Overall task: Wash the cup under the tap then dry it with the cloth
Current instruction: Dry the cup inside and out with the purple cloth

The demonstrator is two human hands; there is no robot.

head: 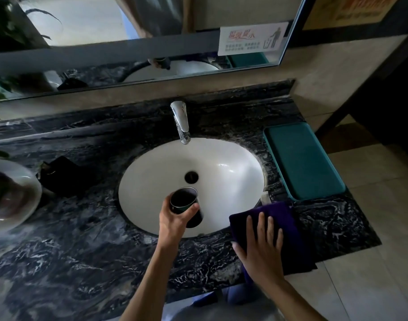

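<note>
Two bare forearms are seen, no sleeves reaching the wrists. Left hand (175, 222) and right hand (262, 247) are ungloved; no rings, watch or bands are worn.

This is a washroom, likely a shared one: an oval white ceramic basin (226, 172) sits sunk in a black veined marble counter (70, 239), a chrome spout tap (181, 121) stands just behind the basin, and above that hangs a wide wall mirror (128, 42) bearing a printed notice sticker (252, 38).
</note>
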